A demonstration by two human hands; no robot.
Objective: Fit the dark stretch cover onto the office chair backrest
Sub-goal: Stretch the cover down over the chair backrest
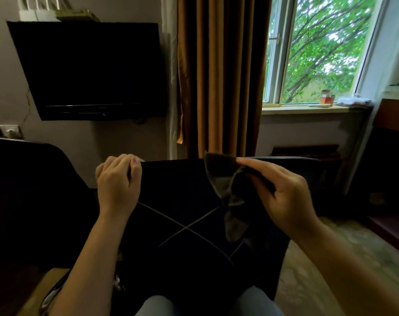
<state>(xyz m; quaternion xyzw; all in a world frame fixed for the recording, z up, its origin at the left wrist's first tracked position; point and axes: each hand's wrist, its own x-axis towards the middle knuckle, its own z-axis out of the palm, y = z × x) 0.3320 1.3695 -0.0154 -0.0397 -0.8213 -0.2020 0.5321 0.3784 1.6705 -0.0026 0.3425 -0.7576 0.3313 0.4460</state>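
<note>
Over the backrest (194, 258), left hand (117, 183) fisted on cover (182, 183) edge, right hand (283, 195) pinching its folded-back corner.

The stretch cover (184, 197) is near-black, crossed by thin pale grey lines that meet in an X; its turned-over corner (221, 179) shows a duller grey-brown underside. The curtain (219, 76) is golden brown, banded darker in its folds (lighter on the ridges). The television (89, 69) is black, the wall (125, 137) pale lilac-grey, the window frame (276, 65) white with green leaves behind. A small box (325, 99) on the sill is orange-red, the rug (330, 270) beige-green and faintly mottled
</note>
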